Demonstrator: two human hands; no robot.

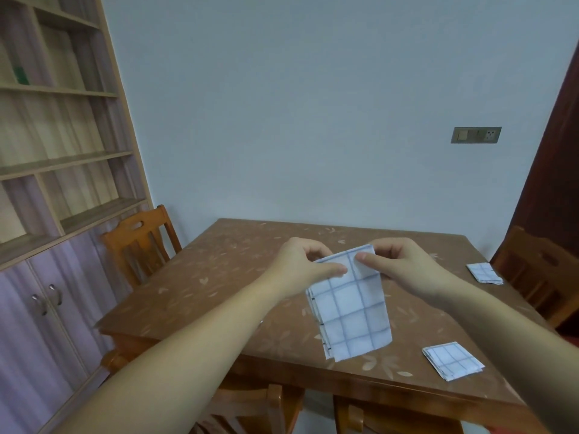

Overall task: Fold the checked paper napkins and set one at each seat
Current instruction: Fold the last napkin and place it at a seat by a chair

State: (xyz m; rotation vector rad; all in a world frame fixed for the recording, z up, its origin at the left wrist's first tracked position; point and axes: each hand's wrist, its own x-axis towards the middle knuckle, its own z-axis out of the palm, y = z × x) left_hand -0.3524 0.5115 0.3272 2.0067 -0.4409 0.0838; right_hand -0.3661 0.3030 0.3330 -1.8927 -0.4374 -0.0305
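A white paper napkin with blue checks [352, 311] hangs folded in the air above the brown table [219, 277]. My left hand [302, 264] pinches its top left corner and my right hand [404, 266] pinches its top right part. The napkin's lower end dangles just over the table's near side. One folded checked napkin [452, 360] lies flat near the table's front right corner. Another folded napkin [484, 273] lies at the right edge, in front of a chair.
A wooden chair [141, 242] stands at the table's left side and another chair [539, 270] at its right. Chair backs [257, 408] show below the near edge. A tall shelf unit [56, 151] with cupboard doors fills the left wall.
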